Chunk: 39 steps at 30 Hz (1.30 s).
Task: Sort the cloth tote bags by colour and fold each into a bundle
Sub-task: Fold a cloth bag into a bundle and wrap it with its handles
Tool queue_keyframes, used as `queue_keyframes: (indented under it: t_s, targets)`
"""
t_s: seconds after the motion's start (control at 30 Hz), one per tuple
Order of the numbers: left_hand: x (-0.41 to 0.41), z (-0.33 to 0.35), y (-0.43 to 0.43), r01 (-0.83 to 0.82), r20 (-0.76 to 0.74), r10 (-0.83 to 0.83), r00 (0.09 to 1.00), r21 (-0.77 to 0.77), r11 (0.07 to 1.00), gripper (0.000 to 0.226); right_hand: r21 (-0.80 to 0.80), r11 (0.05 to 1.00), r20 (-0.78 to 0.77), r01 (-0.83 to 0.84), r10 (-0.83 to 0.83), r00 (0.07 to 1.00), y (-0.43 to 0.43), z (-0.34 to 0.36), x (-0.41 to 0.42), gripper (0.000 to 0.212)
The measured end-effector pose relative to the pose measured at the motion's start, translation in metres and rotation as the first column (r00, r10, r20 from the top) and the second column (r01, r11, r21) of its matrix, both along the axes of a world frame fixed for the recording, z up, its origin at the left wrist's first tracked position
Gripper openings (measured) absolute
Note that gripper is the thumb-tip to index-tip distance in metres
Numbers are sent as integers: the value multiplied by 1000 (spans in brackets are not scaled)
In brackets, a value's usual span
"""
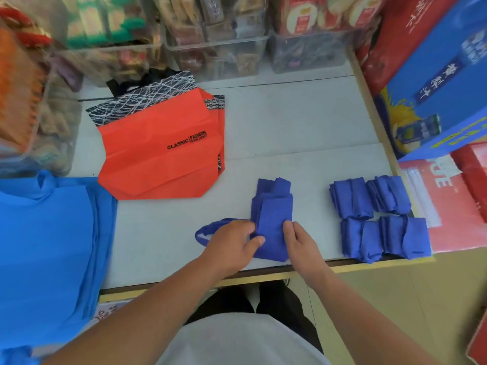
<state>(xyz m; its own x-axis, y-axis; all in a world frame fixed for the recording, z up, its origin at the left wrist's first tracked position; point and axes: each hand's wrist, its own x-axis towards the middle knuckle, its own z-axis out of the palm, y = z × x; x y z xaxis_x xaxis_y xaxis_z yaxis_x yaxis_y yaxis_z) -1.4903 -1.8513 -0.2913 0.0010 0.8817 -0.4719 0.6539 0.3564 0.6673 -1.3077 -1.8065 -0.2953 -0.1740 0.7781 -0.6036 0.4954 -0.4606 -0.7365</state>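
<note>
A dark blue tote bag [271, 214], folded into a narrow strip, lies near the front edge of the grey table [290, 122]; its handle loops out to the left. My left hand [232, 246] holds the strip's left edge, thumb on top. My right hand [300, 243] grips its right edge. Several folded dark blue bundles [379, 217] sit in a block to the right. An orange tote bag [158, 154] printed "CLASSIC FASHION" lies flat at the back left over a black-and-white patterned bag [147, 96]. Light blue bags [50, 248] are stacked at the far left.
Clear plastic bins of packaged snacks [216, 43] line the back of the table. Blue and red cartons [442, 83] stand on the right, with a red box [453, 212] beside the bundles. The table's front edge runs just below my hands.
</note>
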Motion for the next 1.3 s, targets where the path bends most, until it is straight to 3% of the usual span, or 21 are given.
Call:
queue_keyframes:
  t_s: [0.13, 0.2, 0.27, 0.33, 0.43, 0.53, 0.63, 0.73, 0.8, 0.9, 1.0, 1.13, 1.2, 1.3]
  targets:
    - [14, -19, 16, -64, -158, 54, 986, -57, 996, 21, -112, 993, -25, -29, 27, 999, 24, -1, 0, 55]
    - [18, -24, 26, -60, -313, 41, 949, -52, 997, 22, -114, 993, -42, -45, 40, 998, 43, -1, -1, 46]
    - [19, -28, 34, -58, -460, 46, 886, -13, 998, 23, -65, 987, -3, -147, 148, 989, 64, -2, -5, 36]
    - [19, -30, 36, -130, -470, 136, 872, 45, 990, 27, 33, 950, 86, -312, 308, 948, 84, -8, -10, 39]
    - [16, -36, 35, -197, -439, 205, 875, 64, 978, 34, 207, 791, 236, -576, 531, 814, 113, -16, -24, 65]
    - [16, -41, 33, -186, -518, 191, 834, 63, 981, 39, 202, 544, 400, -814, 713, 576, 139, -25, -41, 62]
    - [15, -44, 27, -166, -542, 237, 806, 177, 970, 46, 179, 468, 496, -865, 716, 491, 150, -41, -49, 56]
    - [10, -58, 8, 154, -488, 36, 872, 343, 927, 30, 280, 500, 511, -820, 645, 568, 144, -54, -50, 50]
    - [6, -61, -8, 304, -453, -151, 878, 287, 909, 32, 336, 576, 460, -745, 590, 664, 138, -62, -52, 46]
    - [-3, -61, -24, 248, -264, -221, 939, 73, 966, 63, 373, 654, 407, -659, 523, 749, 133, -66, -57, 40]
    - [-13, -66, -24, 299, -238, -279, 930, 51, 953, 77, 387, 699, 375, -602, 477, 795, 131, -68, -61, 34]
    - [-17, -74, -24, 283, -262, -233, 936, 173, 943, 69, 412, 723, 352, -554, 435, 829, 129, -72, -62, 30]
    - [-18, -70, -23, 210, -195, -169, 966, 217, 953, 59, 419, 735, 341, -533, 417, 843, 125, -72, -63, 30]
    - [-28, -55, -12, 68, -23, -66, 998, 104, 992, 44, 357, 814, 275, -457, 376, 885, 121, -69, -63, 30]
